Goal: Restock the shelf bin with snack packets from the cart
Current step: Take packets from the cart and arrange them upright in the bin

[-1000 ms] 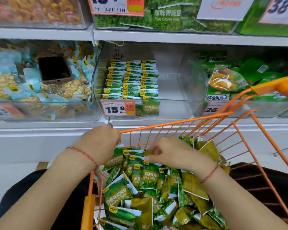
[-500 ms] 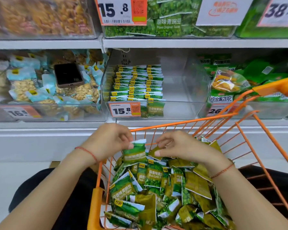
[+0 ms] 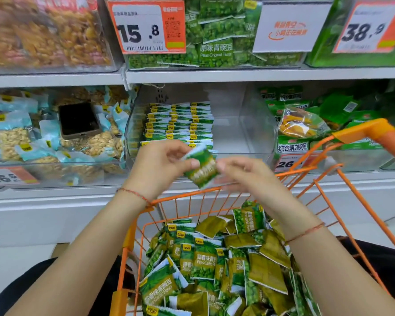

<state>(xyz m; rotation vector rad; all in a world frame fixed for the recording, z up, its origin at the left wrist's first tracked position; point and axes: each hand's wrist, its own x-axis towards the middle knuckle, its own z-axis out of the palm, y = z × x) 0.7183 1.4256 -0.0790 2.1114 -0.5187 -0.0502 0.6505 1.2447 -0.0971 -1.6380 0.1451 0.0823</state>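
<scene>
Green and blurred, one snack packet (image 3: 201, 171) sits tilted in the air above the front rim of the orange cart (image 3: 360, 131), level with the lower edge of the clear shelf bin (image 3: 242, 137). The left hand (image 3: 160, 165) has its grip pinching the packet's left edge between thumb and fingers. The right hand (image 3: 244, 174) meets the packet's right side; it is too smeared to tell whether that grip is pinching. Neat rows of packets (image 3: 180, 122) fill the bin's left part, and a loose heap of packets (image 3: 219, 265) lies in the cart below the hands.
</scene>
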